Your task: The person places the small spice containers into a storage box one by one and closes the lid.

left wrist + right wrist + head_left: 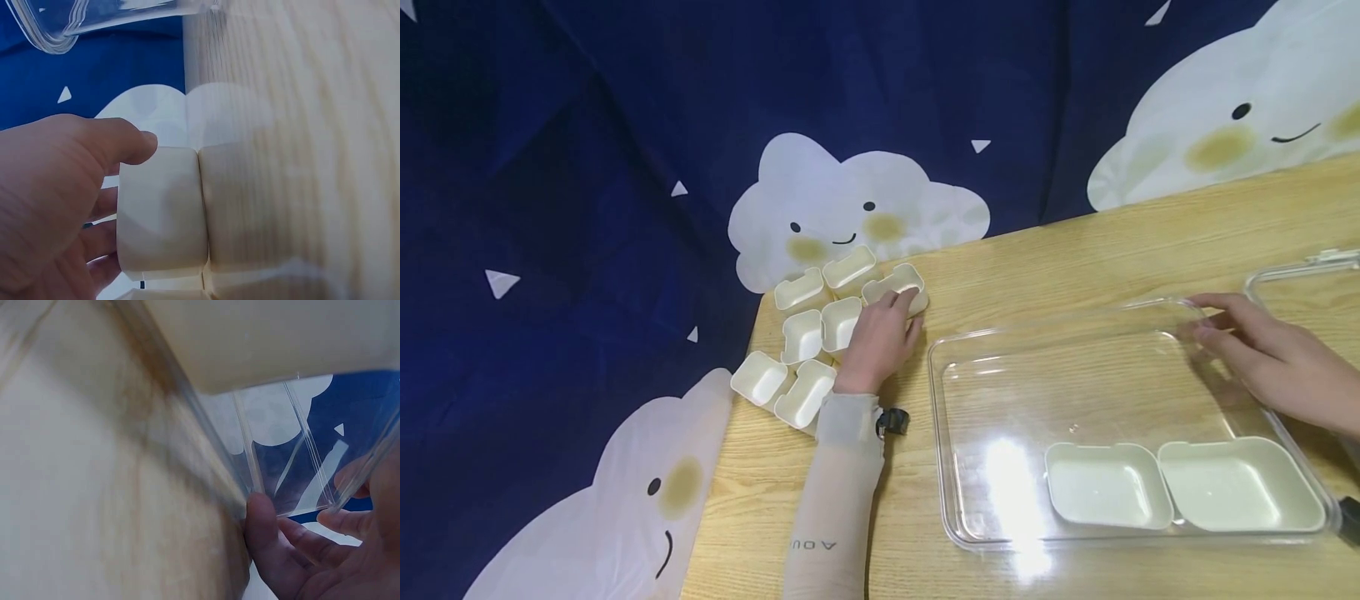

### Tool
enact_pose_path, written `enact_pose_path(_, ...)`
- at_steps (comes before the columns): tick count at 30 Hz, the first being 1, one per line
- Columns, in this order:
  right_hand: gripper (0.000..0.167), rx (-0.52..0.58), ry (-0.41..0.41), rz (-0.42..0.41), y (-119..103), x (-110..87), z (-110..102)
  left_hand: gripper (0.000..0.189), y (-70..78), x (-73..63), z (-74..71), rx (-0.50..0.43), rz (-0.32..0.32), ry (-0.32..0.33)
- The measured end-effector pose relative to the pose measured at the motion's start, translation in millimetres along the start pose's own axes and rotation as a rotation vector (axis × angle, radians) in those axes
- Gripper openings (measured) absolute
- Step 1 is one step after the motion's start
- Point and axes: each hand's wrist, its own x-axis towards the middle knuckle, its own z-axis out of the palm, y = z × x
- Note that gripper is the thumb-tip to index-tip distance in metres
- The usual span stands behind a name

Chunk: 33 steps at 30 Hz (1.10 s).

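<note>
My left hand [877, 337] is at a small cream storage bin [162, 212] at the back of the table. In the left wrist view its thumb lies at the bin's upper edge and the fingers reach behind, gripping it. Several more cream bins, among them a near-left one [760, 379], stand grouped beside that hand. With thumb and fingers, my right hand [1262, 346] holds the far right corner of a large clear plastic box [1037, 383]. Inside the box, along its near side, sit a cream bin [1108, 483] and a wider one [1240, 483].
Partly out of view, another clear piece with a rim [1285, 271] lies at the right on the wooden table [760, 500]. A dark blue curtain [625, 100] with cloud prints hangs along the table's back and left edges.
</note>
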Motion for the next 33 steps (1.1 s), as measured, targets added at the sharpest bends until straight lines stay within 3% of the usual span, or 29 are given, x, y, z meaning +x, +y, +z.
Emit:
enact_pose_path(12, 0.051, 0.002, 0.0, 0.003, 0.0, 0.5, 0.3, 0.039, 2.0, -1.8, -0.6, 0.042, 0.044, 0.007)
enact_pose_path(33, 0.05, -0.003, 0.009, -0.009, 3.6, 2.9, 1.0, 0.036, 7.2, -3.9, -4.8, 0.023, 0.017, -0.026)
